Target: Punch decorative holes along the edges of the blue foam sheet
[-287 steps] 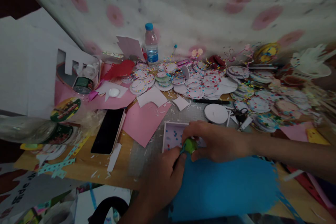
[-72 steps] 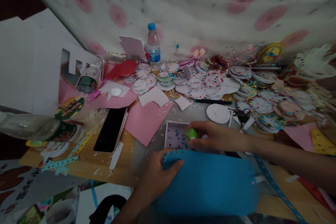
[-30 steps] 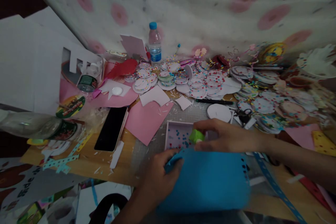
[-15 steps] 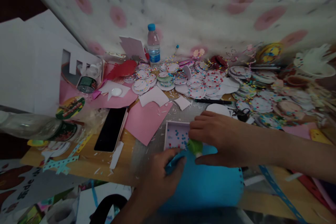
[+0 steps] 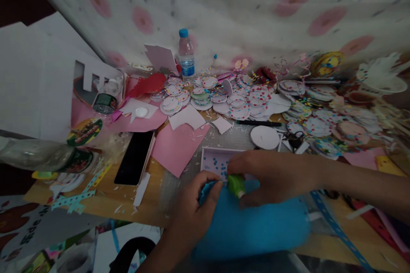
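Observation:
A sheet of blue paper (image 5: 253, 230), blurred by motion, spreads below my hands near the table's front edge. My left hand (image 5: 200, 204) pinches its left end between thumb and fingers, where the paper looks folded or curled. In my right hand (image 5: 272, 175) is a small green hole punch (image 5: 236, 184), gripped between thumb and fingers at the paper's upper edge. Whether its jaws bite the paper cannot be made out. Just behind the hands lies a shallow white box (image 5: 202, 162) holding small blue dots; my right hand and the paper hide much of it.
A phone (image 5: 134, 158) and pink paper (image 5: 179, 147) lie to the left, beside a plastic bottle (image 5: 48, 155). Behind are a white disc (image 5: 265, 137), a black pen (image 5: 259, 123), stacked dotted discs (image 5: 240, 111) and a water bottle (image 5: 186, 55). A perforated blue strip (image 5: 339, 230) lies right.
My right hand has dropped slightly with the hole punch, uncovering the white disc behind it. The blue paper has shifted, its right edge reaching further right.

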Demonstrator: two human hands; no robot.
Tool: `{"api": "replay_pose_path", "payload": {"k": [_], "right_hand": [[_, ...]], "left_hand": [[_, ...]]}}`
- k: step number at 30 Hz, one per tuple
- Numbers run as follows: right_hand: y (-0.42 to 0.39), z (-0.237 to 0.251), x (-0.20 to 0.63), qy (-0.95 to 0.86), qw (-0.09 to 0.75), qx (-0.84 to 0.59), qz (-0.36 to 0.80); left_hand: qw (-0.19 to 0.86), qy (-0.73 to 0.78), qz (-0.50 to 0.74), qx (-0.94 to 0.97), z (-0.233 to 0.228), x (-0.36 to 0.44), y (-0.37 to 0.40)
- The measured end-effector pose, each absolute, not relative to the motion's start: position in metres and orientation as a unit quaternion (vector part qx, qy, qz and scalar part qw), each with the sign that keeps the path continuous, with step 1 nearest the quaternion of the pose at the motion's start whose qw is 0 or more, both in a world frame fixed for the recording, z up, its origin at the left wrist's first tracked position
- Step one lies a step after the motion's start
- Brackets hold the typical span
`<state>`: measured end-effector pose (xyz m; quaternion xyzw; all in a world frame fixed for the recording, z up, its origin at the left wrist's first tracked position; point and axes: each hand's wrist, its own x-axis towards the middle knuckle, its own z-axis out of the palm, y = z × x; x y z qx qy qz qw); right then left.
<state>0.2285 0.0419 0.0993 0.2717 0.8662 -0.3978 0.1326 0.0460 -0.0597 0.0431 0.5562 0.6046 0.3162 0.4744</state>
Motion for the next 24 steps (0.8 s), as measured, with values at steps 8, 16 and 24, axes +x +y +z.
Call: {"api": "replay_pose_path", "payload": {"k": [8,16,24], "right_hand": [[0.039,0.088,0.225,0.835,0.154,0.297,-0.437],[0.032,0.082,0.221,0.854,0.115,0.320,-0.394],[0.031,0.081,0.219,0.880,0.060,0.291,-0.370]], "left_hand": [[0.474,0.596,0.277,0.586,0.041,0.046,-0.058],[0.487,0.574,0.316,0.578,0.040,0.045,-0.054],[0.555,0.571,0.269,0.541,0.050,0.036,-0.048]]}}
